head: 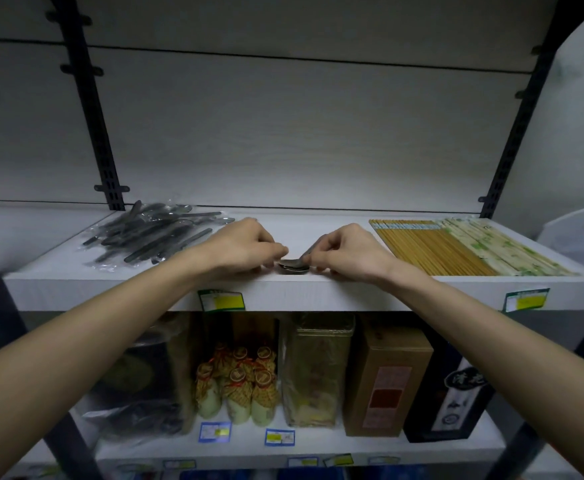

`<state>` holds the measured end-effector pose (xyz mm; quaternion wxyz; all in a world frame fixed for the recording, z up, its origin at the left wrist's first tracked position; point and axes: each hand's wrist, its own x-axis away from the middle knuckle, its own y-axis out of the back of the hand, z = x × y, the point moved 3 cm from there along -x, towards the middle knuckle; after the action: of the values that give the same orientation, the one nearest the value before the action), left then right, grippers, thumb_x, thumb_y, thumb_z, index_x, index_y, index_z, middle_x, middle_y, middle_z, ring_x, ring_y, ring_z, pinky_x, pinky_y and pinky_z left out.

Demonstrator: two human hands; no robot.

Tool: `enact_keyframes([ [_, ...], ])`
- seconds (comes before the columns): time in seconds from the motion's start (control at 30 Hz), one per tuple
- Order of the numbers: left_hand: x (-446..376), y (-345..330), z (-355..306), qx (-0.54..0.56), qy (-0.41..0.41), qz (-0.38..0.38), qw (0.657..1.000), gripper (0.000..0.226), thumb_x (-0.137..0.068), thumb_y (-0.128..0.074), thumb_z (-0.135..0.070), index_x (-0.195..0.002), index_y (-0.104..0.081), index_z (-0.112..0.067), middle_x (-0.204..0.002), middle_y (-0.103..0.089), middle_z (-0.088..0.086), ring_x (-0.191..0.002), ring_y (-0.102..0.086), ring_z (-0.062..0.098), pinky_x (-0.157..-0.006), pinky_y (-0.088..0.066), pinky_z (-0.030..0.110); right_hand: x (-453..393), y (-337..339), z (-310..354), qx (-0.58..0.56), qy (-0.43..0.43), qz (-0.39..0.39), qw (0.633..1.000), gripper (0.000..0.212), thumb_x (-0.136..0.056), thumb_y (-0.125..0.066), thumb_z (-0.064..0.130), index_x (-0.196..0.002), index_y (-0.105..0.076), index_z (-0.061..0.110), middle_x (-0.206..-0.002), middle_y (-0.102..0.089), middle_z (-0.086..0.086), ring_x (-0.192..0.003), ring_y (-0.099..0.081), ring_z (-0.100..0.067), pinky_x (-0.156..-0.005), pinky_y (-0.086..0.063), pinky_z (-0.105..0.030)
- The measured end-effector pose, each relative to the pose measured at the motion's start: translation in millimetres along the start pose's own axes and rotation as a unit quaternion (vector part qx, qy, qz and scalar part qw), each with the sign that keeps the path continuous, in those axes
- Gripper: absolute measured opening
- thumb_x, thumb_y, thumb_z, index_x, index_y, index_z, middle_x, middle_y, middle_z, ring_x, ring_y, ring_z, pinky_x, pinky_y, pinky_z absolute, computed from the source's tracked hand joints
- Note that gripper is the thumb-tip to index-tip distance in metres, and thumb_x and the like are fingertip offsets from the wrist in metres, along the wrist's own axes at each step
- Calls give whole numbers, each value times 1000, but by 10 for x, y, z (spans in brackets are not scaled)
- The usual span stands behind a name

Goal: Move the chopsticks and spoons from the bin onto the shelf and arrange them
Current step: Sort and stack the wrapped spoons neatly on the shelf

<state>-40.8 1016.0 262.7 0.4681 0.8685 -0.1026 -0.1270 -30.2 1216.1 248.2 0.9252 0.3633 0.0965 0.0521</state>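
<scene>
Upper shelf (166, 289):
- Wrapped spoons, loose heap (152, 237), left of frame: approx. a dozen, exact no. not countable.
- Spoon stack (294, 266), centre front edge: 1 stack, a few pcs, no. unclear.
- Bare wooden chopsticks (429, 249), right: 1 block, too many to count.
- Paper-wrapped chopsticks (505, 249), far right: 1 block, count unclear.
- Hands: 2, left hand (245, 245) & right hand (349, 254).
- Price tags on edge: 2, centre tag (221, 300) & right tag (526, 299).

Lower shelf:
- Small tied bottles (238, 386): 5 visible.
- Gold tin (315, 368): 1.
- Brown box (387, 379): 1.
- Black box (453, 400): 1.
- Blue tags (214, 432): 2.

Left hand (245, 245), right hand (346, 252) curled, close together
</scene>
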Motion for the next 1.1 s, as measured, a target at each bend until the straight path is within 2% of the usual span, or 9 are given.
enact_keyframes([
  [0.13,-28,-29,29,39,7,-3,999,33,-91,-69,-36,-68,-77,-13,-75,-76,5,-58,-59,14,-54,-45,23,-7,11,40,27,-33,-8,999,16,-75,-77,26,-60,-77,20,-80,-77,8,-67,-61,-10,-60,-47,-28],
  [0.23,-49,-72,19,38,11,-4,999,29,-87,-71,-40,-76,-81,-16,-77,-76,6,-62,-60,16,-58,-46,28,12,42,63,24,-57,-17,998,22,-80,-78,35,-65,-76,19,-56,-67,10,-54,-55,-7,-52,-43,-22],
  [0.3,-61,-87,-7,28,11,-14,999,30,-85,-72,-43,-77,-81,-16,-77,-76,9,-59,-57,17,-58,-44,29,8,50,70,32,-66,-22,997,30,-78,-80,42,-68,-77,14,-49,-62,11,-52,-54,-9,-53,-43,-23],
  [0.37,-71,-96,-39,26,9,-16,999,29,-85,-73,-43,-75,-81,-17,-73,-76,5,-59,-59,16,-58,-45,27,-10,39,64,42,-67,-28,996,37,-74,-83,46,-72,-78,10,-60,-66,1,-61,-58,-14,-60,-47,-30],
  [0.47,-64,-109,-85,10,-3,-19,1000,25,-84,-75,-43,-74,-82,-21,-70,-76,-4,-70,-70,15,-65,-54,30,-32,27,64,62,-64,-34,995,30,-74,-84,43,-73,-79,13,-70,-70,-5,-69,-61,-18,-67,-51,-35],
  [0.6,-70,-125,-112,-19,-12,-31,999,26,-80,-76,-50,-69,-80,-26,-70,-75,-6,-77,-71,15,-76,-60,43,-30,61,67,56,-63,-26,996,24,-77,-83,36,-73,-79,13,-67,-68,-3,-64,-58,-16,-65,-48,-30],
  [0.83,-83,-157,-206,-45,-5,-44,998,31,-84,-70,-50,-70,-76,-23,-71,-74,-4,-79,-69,16,-73,-57,41,-116,109,26,65,-63,-34,995,24,-77,-83,35,-75,-80,12,-79,-76,-10,-68,-63,-15,-69,-54,-33],
  [0.97,-107,-160,-231,-58,-10,-41,997,31,-86,-68,-52,-75,-75,-24,-72,-73,-5,-80,-69,18,-74,-57,39,-143,160,55,62,-77,-4,995,25,-81,-81,29,-85,-79,4,-69,-68,-6,-58,-57,-13,-51,-43,-23],
  [1.1,-115,-126,-192,-92,-21,-53,994,38,-88,-62,-59,-75,-74,-26,-73,-73,-5,-80,-68,19,-72,-56,38,-196,183,60,82,-86,0,993,28,-84,-76,33,-83,-79,5,-61,-64,0,-55,-53,-13,-45,-35,-22],
])
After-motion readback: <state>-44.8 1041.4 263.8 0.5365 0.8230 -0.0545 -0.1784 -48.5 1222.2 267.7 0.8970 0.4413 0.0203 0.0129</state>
